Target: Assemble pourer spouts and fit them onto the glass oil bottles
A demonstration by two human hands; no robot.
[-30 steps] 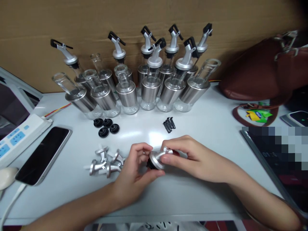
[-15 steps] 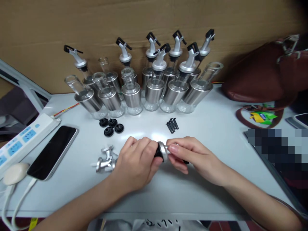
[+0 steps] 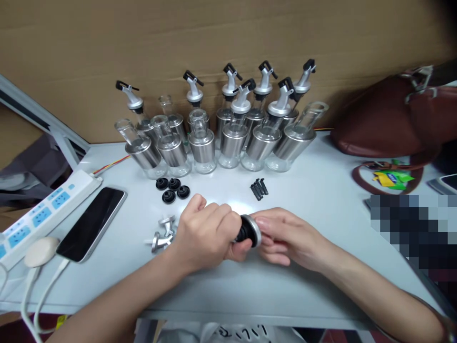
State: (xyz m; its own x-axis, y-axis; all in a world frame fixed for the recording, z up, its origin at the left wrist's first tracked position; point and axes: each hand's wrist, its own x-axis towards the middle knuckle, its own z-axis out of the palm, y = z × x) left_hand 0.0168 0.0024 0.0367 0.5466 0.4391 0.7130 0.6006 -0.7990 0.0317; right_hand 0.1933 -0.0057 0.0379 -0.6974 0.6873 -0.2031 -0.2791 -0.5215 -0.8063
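Near the table's front, my left hand [image 3: 210, 231] is closed round the black stopper end of a silver and black pourer [image 3: 253, 230]. The fingers of my right hand [image 3: 282, 233] pinch the pourer's silver side, and its spout is hidden behind them. Left of my left hand lie silver spout pieces [image 3: 166, 228], partly covered by it. Several black round stoppers [image 3: 173, 189] sit behind these. Several small black levers [image 3: 259, 189] lie beyond my hands. At the back, glass and steel bottles [image 3: 202, 150] stand in rows, some with pourers fitted, others with bare necks.
On the left are a white power strip [image 3: 46, 212], a phone [image 3: 92, 224] and a round white charger [image 3: 42, 252] with cables. A brown bag [image 3: 378, 114] and a green and yellow packet [image 3: 392, 179] are at the right. Cardboard [image 3: 214, 33] rises behind the bottles.
The pourer has turned in my hands, so the dark underside of its silver rim now faces more toward the camera. The view has shifted slightly, moving the scene rightward on the left side.
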